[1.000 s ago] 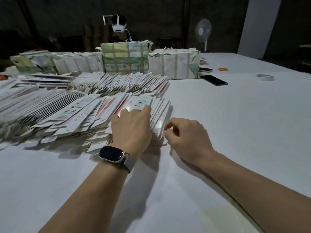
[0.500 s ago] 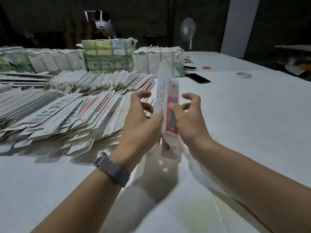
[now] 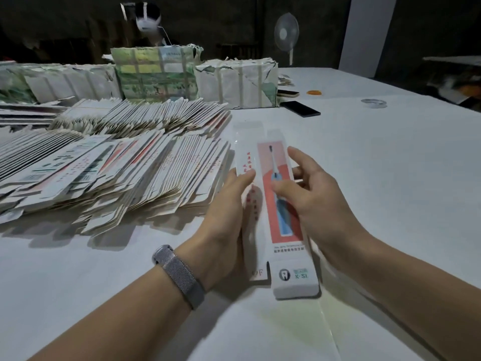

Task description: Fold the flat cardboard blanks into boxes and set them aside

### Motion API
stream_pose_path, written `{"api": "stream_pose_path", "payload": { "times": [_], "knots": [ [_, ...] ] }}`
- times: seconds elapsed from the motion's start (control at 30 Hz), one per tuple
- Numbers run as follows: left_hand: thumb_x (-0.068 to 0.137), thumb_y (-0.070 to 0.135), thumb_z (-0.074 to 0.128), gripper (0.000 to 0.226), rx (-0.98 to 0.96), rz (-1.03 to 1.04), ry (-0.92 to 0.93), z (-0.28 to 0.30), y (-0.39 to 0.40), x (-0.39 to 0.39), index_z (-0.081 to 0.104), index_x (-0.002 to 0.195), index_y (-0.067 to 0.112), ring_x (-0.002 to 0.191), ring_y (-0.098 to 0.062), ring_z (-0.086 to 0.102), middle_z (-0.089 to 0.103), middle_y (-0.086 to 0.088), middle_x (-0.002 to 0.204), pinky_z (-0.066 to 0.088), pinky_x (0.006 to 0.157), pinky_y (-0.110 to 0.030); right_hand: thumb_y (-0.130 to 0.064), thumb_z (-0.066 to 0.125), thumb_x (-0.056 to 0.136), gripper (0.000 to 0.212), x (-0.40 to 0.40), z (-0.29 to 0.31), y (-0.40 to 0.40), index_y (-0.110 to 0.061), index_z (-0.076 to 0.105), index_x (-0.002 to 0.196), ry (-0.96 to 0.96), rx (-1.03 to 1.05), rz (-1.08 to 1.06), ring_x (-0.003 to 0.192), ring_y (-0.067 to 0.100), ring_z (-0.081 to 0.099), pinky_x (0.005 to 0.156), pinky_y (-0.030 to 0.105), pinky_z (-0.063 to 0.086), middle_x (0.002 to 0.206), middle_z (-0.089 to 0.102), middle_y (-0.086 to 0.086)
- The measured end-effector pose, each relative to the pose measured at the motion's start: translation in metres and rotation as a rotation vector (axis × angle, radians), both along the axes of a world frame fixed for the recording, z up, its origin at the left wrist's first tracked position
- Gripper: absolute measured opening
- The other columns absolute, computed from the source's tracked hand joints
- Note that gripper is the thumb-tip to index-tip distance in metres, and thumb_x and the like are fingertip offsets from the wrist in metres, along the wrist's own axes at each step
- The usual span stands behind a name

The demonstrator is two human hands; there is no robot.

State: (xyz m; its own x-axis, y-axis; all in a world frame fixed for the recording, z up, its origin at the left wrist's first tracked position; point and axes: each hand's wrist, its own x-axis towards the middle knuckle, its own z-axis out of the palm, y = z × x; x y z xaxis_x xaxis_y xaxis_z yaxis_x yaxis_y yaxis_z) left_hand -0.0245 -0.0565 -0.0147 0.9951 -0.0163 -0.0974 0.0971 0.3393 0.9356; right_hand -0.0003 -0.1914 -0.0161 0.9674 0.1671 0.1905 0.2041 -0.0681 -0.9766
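Both forearms are bare of sleeves, and the left wrist wears a grey woven-mesh watch band (image 3: 179, 274).

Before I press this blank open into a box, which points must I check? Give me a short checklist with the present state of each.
1. Only one blank picked up: cannot tell, its edges are partly hidden.
2. Left hand grips the left long edge: ok.
3. Right hand holds the right side, thumb on the printed face: ok.
4. End flaps free: the near flap sticks out unfolded, ok; the far flap is blurred, cannot tell.
5. Blank lifted away from the stack of blanks: ok.
6. Bare table to the right for setting the box aside: ok.
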Motion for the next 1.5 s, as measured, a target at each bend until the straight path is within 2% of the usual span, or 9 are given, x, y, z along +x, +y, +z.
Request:
{"api": "stream_pose_path", "payload": {
  "times": [0.07, 0.17, 0.33, 0.47, 0.57, 0.73, 1.0, 1.2, 1.5],
  "knots": [
    [0.105, 0.040, 0.048, 0.025, 0.055, 0.005, -0.029, -0.002, -0.003, -0.001, 0.061, 0.125, 0.031, 0.087, -0.025, 0.077, 0.078, -0.005, 0.105, 0.065, 0.073, -0.039, -0.030, 0.061, 0.098, 0.037, 0.002, 0.001, -0.005, -0.047, 0.049, 0.129, -0.032, 0.053, -0.001, 0.082, 0.011, 0.075, 0.066, 0.026, 0.061, 0.090, 0.067, -0.014],
    [0.100, 0.037, 0.060, 0.028, 0.115, 0.004, -0.085, -0.006, -0.009, -0.002, 0.054, 0.127, 0.034, 0.089, -0.022, 0.077, 0.078, 0.002, 0.104, 0.063, 0.067, -0.033, -0.030, 0.055, 0.101, 0.026, 0.003, 0.004, -0.009, -0.048, 0.057, 0.119, 0.000, 0.169, 0.048, 0.084, 0.016, 0.076, 0.064, 0.027, 0.061, 0.098, 0.072, -0.012],
    [0.072, 0.035, 0.079, 0.066, 0.148, -0.027, -0.181, -0.010, -0.011, -0.004, 0.048, 0.129, 0.027, 0.094, -0.019, 0.076, 0.075, 0.000, 0.105, 0.060, 0.069, -0.026, -0.038, 0.047, 0.099, 0.028, -0.001, 0.006, -0.009, -0.059, 0.065, 0.105, 0.068, 0.304, 0.141, 0.092, 0.016, 0.075, 0.065, 0.030, 0.061, 0.106, 0.073, -0.016],
    [0.073, 0.025, 0.090, 0.071, 0.117, -0.035, -0.214, -0.015, -0.010, -0.002, 0.049, 0.130, 0.022, 0.098, -0.022, 0.075, 0.074, -0.005, 0.110, 0.061, 0.074, -0.028, -0.045, 0.048, 0.084, 0.034, -0.008, 0.001, -0.002, -0.062, 0.064, 0.109, 0.041, 0.338, 0.173, 0.099, 0.012, 0.073, 0.067, 0.026, 0.060, 0.111, 0.071, -0.019],
    [0.072, 0.028, 0.085, 0.069, 0.144, -0.052, -0.226, -0.017, -0.009, -0.001, 0.048, 0.131, 0.023, 0.100, -0.023, 0.075, 0.073, -0.007, 0.112, 0.061, 0.078, -0.031, -0.050, 0.045, 0.084, 0.034, -0.013, -0.001, 0.004, -0.069, 0.058, 0.109, -0.010, 0.330, 0.156, 0.107, 0.012, 0.069, 0.071, 0.026, 0.060, 0.126, 0.065, -0.015],
    [0.073, 0.028, 0.083, 0.068, 0.184, -0.051, -0.239, -0.018, -0.009, -0.001, 0.048, 0.131, 0.024, 0.102, -0.022, 0.074, 0.073, -0.004, 0.113, 0.060, 0.085, -0.039, -0.046, 0.042, 0.088, 0.033, -0.013, -0.006, 0.008, -0.062, 0.055, 0.114, -0.011, 0.371, 0.150, 0.102, 0.007, 0.071, 0.068, 0.023, 0.059, 0.110, 0.070, -0.022],
    [0.095, 0.013, 0.068, 0.041, 0.117, -0.072, -0.184, -0.020, -0.016, -0.005, 0.051, 0.128, 0.030, 0.091, -0.019, 0.076, 0.075, -0.004, 0.101, 0.059, 0.068, -0.025, -0.035, 0.037, 0.103, 0.032, -0.008, -0.012, 0.006, -0.055, 0.049, 0.125, 0.038, 0.330, 0.162, 0.099, 0.009, 0.072, 0.072, 0.024, 0.059, 0.105, 0.072, -0.019],
    [0.102, 0.041, 0.054, 0.030, 0.119, -0.055, -0.153, -0.017, -0.011, 0.000, 0.055, 0.129, 0.029, 0.084, -0.019, 0.077, 0.078, -0.003, 0.098, 0.059, 0.065, -0.024, -0.032, 0.042, 0.104, 0.029, -0.004, -0.011, 0.004, -0.054, 0.050, 0.122, 0.028, 0.292, 0.120, 0.093, 0.018, 0.074, 0.067, 0.026, 0.060, 0.104, 0.072, -0.013],
    [0.091, 0.061, 0.047, 0.053, 0.290, -0.118, -0.239, -0.024, -0.006, 0.005, 0.059, 0.129, 0.025, 0.087, -0.018, 0.077, 0.077, 0.001, 0.094, 0.058, 0.073, -0.025, -0.030, 0.050, 0.100, 0.040, 0.004, -0.007, -0.005, -0.060, 0.042, 0.125, -0.034, 0.238, 0.141, 0.090, 0.021, 0.075, 0.066, 0.027, 0.060, 0.102, 0.072, -0.023]
  ]
}}
